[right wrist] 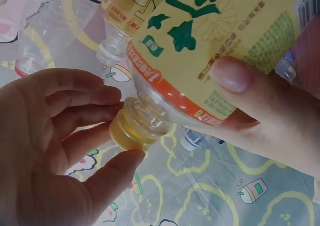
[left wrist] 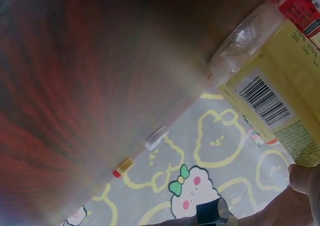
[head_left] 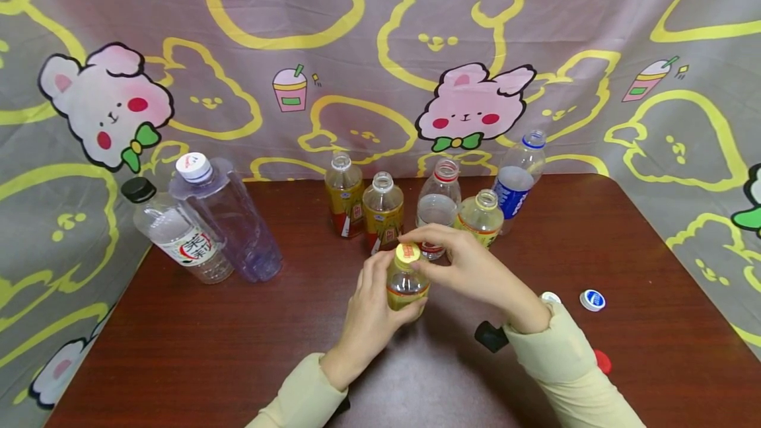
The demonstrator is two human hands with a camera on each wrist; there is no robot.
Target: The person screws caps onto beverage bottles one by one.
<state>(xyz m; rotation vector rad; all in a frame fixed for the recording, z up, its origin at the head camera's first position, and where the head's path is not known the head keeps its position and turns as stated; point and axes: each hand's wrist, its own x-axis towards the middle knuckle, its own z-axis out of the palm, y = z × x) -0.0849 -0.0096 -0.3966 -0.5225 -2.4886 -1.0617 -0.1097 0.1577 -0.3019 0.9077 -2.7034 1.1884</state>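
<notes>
A clear bottle with a yellow label [head_left: 407,292] stands upright near the middle of the table, a yellow cap [head_left: 407,253] on its neck. My left hand [head_left: 371,302] grips the bottle's body, thumb on the near side. Over the top comes my right hand [head_left: 470,269], its thumb and fingers at the cap's edge. In the right wrist view the right hand [right wrist: 65,136] pinches the yellow cap [right wrist: 125,133] between thumb and fingertips, while the left hand [right wrist: 270,100] wraps the label. The left wrist view catches the label's barcode side [left wrist: 265,100].
Behind the hands stand capless bottles: two brown-labelled ones [head_left: 345,200], a red-ringed one [head_left: 438,207], a yellow-labelled one [head_left: 480,220] and a blue-labelled one [head_left: 517,183]. At left are a black-capped bottle [head_left: 184,236] and a larger white-capped bottle [head_left: 238,216]. Blue-white [head_left: 592,300] and red caps [head_left: 602,362] lie right.
</notes>
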